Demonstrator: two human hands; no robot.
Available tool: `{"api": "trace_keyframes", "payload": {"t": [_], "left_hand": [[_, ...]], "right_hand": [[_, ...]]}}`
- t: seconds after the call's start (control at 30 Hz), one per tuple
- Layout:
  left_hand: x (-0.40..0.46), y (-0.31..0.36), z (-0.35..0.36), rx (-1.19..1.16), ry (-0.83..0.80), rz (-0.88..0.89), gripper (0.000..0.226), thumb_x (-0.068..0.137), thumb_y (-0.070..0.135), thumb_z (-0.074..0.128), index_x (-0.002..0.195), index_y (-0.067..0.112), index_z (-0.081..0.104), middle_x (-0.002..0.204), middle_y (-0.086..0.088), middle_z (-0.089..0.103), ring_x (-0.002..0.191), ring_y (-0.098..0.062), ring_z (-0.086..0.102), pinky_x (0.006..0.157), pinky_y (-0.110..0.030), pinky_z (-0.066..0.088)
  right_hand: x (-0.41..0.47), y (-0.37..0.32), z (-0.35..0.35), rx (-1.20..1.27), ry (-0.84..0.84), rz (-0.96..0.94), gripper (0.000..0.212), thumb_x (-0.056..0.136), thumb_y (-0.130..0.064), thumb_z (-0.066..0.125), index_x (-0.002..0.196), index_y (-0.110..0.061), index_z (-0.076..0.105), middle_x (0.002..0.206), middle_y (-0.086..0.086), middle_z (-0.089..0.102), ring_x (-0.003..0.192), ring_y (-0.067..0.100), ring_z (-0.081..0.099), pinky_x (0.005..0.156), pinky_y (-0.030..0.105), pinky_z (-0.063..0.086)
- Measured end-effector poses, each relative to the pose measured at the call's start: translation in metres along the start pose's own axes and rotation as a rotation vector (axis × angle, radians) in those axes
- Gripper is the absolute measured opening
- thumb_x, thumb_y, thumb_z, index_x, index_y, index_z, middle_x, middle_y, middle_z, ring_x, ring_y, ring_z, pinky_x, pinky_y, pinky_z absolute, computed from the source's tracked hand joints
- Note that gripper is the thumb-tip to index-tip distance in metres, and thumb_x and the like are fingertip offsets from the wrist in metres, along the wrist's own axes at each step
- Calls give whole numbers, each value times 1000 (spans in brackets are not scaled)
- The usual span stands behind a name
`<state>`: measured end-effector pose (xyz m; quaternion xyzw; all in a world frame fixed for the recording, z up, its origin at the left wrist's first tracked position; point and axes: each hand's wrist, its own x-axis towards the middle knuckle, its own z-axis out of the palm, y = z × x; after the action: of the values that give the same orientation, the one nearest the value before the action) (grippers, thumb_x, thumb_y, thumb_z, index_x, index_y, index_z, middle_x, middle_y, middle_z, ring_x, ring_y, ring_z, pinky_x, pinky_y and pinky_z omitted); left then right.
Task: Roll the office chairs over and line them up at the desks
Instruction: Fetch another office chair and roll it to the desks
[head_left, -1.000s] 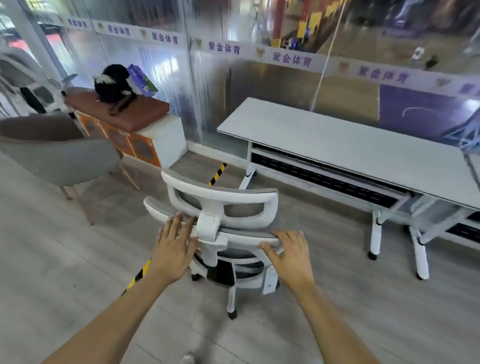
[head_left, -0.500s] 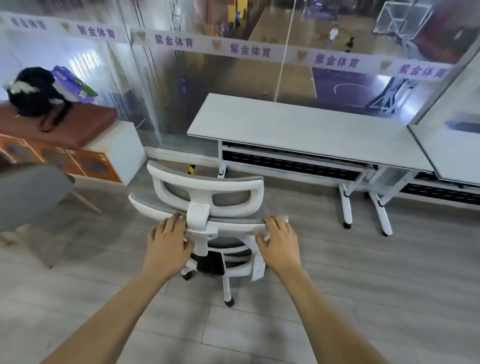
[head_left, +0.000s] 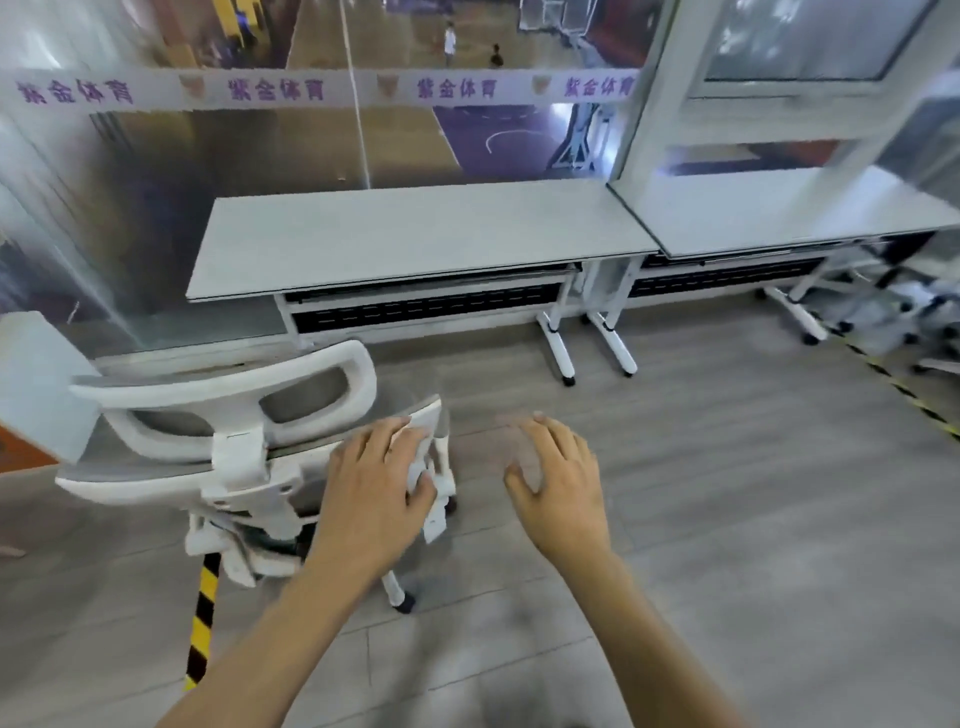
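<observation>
Head view: one chair lower left, before two desks across centre. Left hand grasping chair-back corner; right hand released, fingers spread. Perhaps more chairs, blurred, far right.

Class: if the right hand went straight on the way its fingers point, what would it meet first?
Probably nothing near: the right hand hovers over bare floor, fingers pointing toward the desk; depth is unclear.
</observation>
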<state>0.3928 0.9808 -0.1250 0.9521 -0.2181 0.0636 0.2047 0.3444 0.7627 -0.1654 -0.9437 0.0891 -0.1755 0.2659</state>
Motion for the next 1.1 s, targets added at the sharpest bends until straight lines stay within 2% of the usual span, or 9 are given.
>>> {"api": "trace_keyframes", "payload": {"t": [0.2,0.37,0.5,0.63,0.73,0.87,1.0,1.1], "left_hand": [[38,127,44,7,-70,260,50,88,47,36,130,28,55,146,1,47,136,-27,39,108,-48,33],[65,254,90,8,-94,447,47,86,45,40,126,27,58,141,-2,54,132,-27,43,106,-42,28],[74,361,125,-30,-116,550,45,85,44,41,123,27,59,138,-1,55,130,-27,45,106,-44,33],[85,455,162,-84,-164,679,43,86,43,43,122,26,59,137,-1,55,131,-25,45,108,-42,30],[100,519,190,-96,-201,766,43,87,43,44,124,26,59,137,0,55,131,-24,45,109,-42,31],[131,598,239,-130,-238,847,43,86,40,48,124,24,60,134,0,57,129,-24,48,108,-44,35],[175,678,290,-162,-257,914,43,85,42,46,120,24,63,129,0,59,124,-25,53,103,-45,41],[215,743,319,-190,-264,939,42,85,43,46,120,25,62,127,2,60,123,-22,52,102,-42,39]], "right_hand": [[-30,98,-91,-66,177,159,47,92,-37,63,137,-28,53,146,-3,48,134,18,44,110,29,28],[-59,190,-180,-144,279,286,49,91,-41,61,138,-27,55,145,-2,51,132,20,47,110,33,31],[-87,263,-249,-191,322,382,50,93,-43,62,141,-31,51,145,-4,51,133,18,45,111,35,31],[-109,331,-305,-227,351,503,52,95,-46,57,144,-32,46,147,-7,47,136,16,41,113,33,25],[-119,378,-340,-233,387,575,53,96,-49,52,146,-33,44,147,-8,47,136,15,41,113,37,30],[-119,449,-379,-265,427,664,53,95,-46,55,145,-31,45,143,-7,51,131,16,46,108,37,33],[-96,526,-422,-301,451,733,55,95,-43,59,146,-32,43,141,-9,50,130,14,46,105,30,28],[-68,582,-459,-295,452,787,55,95,-44,57,147,-35,40,142,-10,48,131,13,44,106,29,25]]}}
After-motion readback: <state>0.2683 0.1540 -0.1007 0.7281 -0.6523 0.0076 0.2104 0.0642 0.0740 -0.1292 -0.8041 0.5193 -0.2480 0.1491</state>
